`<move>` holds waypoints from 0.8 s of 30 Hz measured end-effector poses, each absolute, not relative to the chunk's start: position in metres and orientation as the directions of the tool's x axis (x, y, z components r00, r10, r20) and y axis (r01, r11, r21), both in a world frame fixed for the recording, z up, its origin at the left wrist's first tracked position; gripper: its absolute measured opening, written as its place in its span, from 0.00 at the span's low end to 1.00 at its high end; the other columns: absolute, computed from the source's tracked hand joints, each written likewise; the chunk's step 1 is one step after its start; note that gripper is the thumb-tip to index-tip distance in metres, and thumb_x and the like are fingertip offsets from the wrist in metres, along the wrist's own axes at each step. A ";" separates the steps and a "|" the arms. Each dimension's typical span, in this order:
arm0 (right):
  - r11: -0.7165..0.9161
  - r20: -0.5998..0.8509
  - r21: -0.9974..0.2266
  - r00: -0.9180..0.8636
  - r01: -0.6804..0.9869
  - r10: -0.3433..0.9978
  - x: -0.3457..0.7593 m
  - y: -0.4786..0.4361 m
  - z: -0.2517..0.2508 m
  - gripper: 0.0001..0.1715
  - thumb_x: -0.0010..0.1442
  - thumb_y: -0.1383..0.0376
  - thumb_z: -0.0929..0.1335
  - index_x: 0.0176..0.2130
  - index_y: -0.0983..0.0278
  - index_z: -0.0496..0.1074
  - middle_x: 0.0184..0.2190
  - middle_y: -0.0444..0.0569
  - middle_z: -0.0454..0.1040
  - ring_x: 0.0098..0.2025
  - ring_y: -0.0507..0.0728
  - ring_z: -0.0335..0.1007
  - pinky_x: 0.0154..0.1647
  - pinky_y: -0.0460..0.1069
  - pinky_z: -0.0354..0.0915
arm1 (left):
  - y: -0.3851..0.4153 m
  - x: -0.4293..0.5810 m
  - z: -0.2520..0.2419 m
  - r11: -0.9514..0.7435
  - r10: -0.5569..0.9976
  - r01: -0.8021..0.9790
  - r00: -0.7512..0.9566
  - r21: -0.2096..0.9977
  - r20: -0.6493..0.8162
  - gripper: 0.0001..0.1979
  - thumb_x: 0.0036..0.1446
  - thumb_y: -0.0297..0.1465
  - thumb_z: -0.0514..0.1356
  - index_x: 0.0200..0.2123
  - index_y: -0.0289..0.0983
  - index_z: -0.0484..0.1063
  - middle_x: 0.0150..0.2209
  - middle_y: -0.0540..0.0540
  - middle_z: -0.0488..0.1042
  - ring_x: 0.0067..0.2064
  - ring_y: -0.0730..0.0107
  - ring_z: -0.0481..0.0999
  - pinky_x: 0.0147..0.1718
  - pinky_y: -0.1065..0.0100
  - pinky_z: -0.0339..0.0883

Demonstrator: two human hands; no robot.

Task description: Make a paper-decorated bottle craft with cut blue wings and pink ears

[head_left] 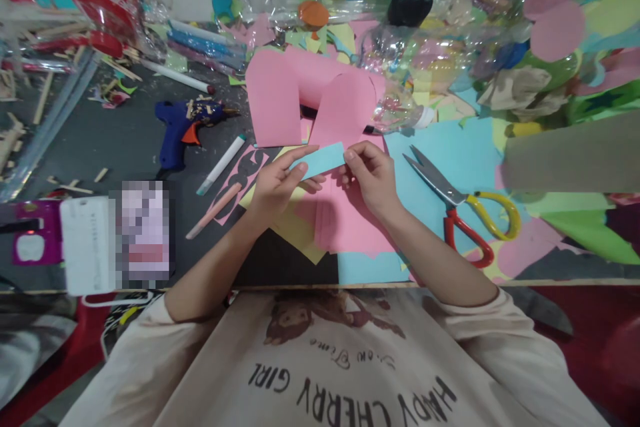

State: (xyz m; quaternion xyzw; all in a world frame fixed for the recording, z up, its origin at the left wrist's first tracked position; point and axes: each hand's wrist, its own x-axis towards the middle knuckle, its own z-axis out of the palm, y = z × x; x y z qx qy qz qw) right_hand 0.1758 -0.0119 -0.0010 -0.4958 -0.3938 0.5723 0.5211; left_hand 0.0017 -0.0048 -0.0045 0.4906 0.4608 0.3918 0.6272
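A small light-blue paper strip (320, 160) is held between both hands above the table. My left hand (277, 183) pinches its left end with fingers and thumb. My right hand (370, 173) grips its right end, fingers curled. Under the hands lie pink paper sheets (345, 220) and a yellow sheet (295, 227). Just behind the strip stands a pink paper form with rounded arches (310, 97).
Scissors with red and yellow handles (463, 210) lie on light-blue paper to the right. A blue glue gun (183, 127), a glue stick (220, 163) and a pencil (213, 212) lie to the left. Clear plastic bottles (400, 47) and paper scraps crowd the back. A white box (87, 243) sits front left.
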 end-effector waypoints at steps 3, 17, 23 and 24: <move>-0.155 -0.162 -0.966 0.015 -0.206 0.987 0.176 -0.012 -0.001 0.26 0.50 0.43 0.73 0.27 0.61 0.65 0.18 0.37 0.69 0.17 0.46 0.64 0.16 0.43 0.60 | -0.006 0.002 -0.004 0.215 0.946 -0.048 0.259 0.976 -0.195 0.26 0.56 0.46 0.63 0.51 0.34 0.74 0.27 0.48 0.80 0.27 0.69 0.80 0.31 0.67 0.78; -0.155 -0.163 -0.968 0.022 -0.196 0.986 0.178 -0.009 -0.003 0.25 0.47 0.44 0.75 0.25 0.60 0.68 0.15 0.35 0.65 0.15 0.46 0.61 0.17 0.44 0.60 | -0.009 0.005 0.000 0.255 0.911 0.016 0.332 0.967 -0.246 0.27 0.58 0.46 0.59 0.54 0.33 0.72 0.28 0.45 0.80 0.27 0.69 0.80 0.31 0.67 0.78; -0.134 -0.146 -0.982 0.086 -0.134 0.986 0.177 -0.009 -0.002 0.26 0.46 0.42 0.75 0.25 0.60 0.69 0.15 0.35 0.65 0.14 0.46 0.56 0.15 0.44 0.56 | -0.008 0.004 0.001 0.267 0.908 0.000 0.335 0.964 -0.252 0.26 0.58 0.46 0.60 0.53 0.33 0.72 0.29 0.45 0.81 0.27 0.68 0.81 0.30 0.68 0.77; -0.131 -0.144 -0.982 0.093 -0.136 0.985 0.176 -0.009 -0.002 0.26 0.46 0.43 0.75 0.25 0.60 0.69 0.15 0.35 0.65 0.14 0.45 0.55 0.14 0.44 0.55 | -0.008 0.004 0.001 0.267 0.906 0.007 0.337 0.964 -0.254 0.27 0.58 0.46 0.60 0.53 0.33 0.71 0.29 0.45 0.81 0.28 0.67 0.81 0.30 0.68 0.77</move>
